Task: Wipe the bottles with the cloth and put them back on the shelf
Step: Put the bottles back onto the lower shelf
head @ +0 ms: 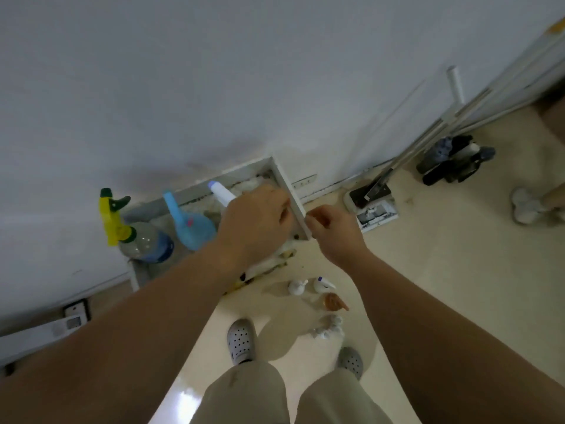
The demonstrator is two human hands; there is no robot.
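Gripping a white bottle (pixel 222 195) in the left hand (pixel 256 220) — fingers curled round its body, only the neck and a pale bluish cap poking out past the knuckles, tipped toward the wall. Held over the right end of the shelf (pixel 293 203). Slim and plain, with no label to read, and most of the body hidden under the palm.

Just left of that hand, standing on the shelf, a blue spray bottle (pixel 189 224). Further left, a clear bottle (pixel 146 243) with blue at its base and a yellow-and-green trigger head.

Just past the shelf's end board, the right hand (pixel 333 229), fingers curled in, thumb and forefinger close to the board's front corner — cannot tell whether pinching the board, holding something small, or holding nothing.

Below the left wrist, something pale with yellowish edges, too blurred to name. Much of the shelf's front edge hidden behind the left forearm.

On the floor beneath the right forearm, small white bottles (pixel 297 288), a brown bottle (pixel 335 302) and a crumpled grey cloth (pixel 328 328), all soft and lacking detail.
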